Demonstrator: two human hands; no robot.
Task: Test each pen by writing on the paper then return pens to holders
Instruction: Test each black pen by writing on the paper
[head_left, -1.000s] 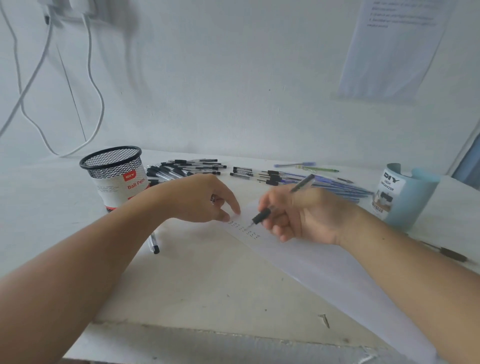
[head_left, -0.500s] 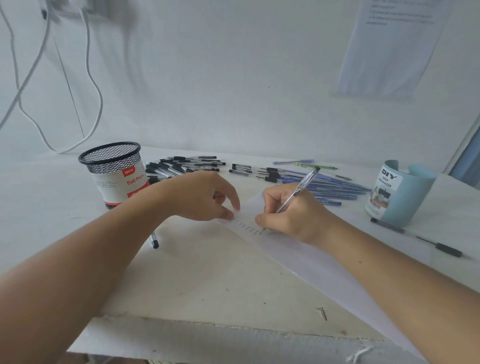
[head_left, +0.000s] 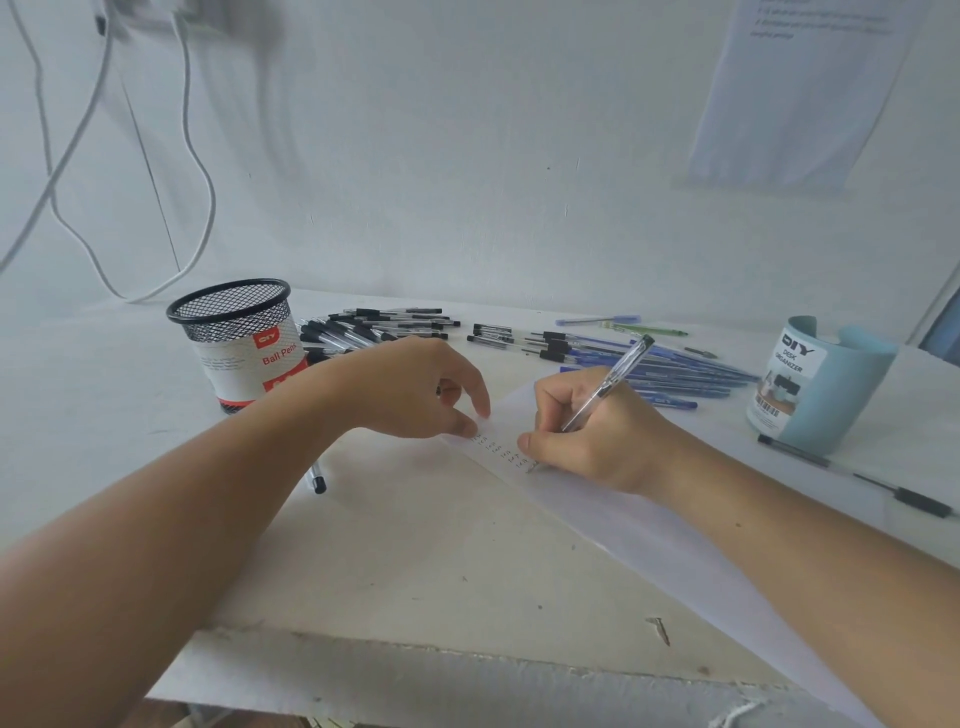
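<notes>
Two hands at the paper (head_left: 649, 535) edge: right hand (head_left: 592, 441) grips a pen (head_left: 608, 384) (left hand (head_left: 415, 389) fingertips pressing).

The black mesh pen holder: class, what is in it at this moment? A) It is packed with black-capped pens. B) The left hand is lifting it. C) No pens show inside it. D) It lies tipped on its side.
C: the black mesh pen holder stands upright with nothing rising above its rim, while the black-capped pens lie on the table beside it.
</notes>
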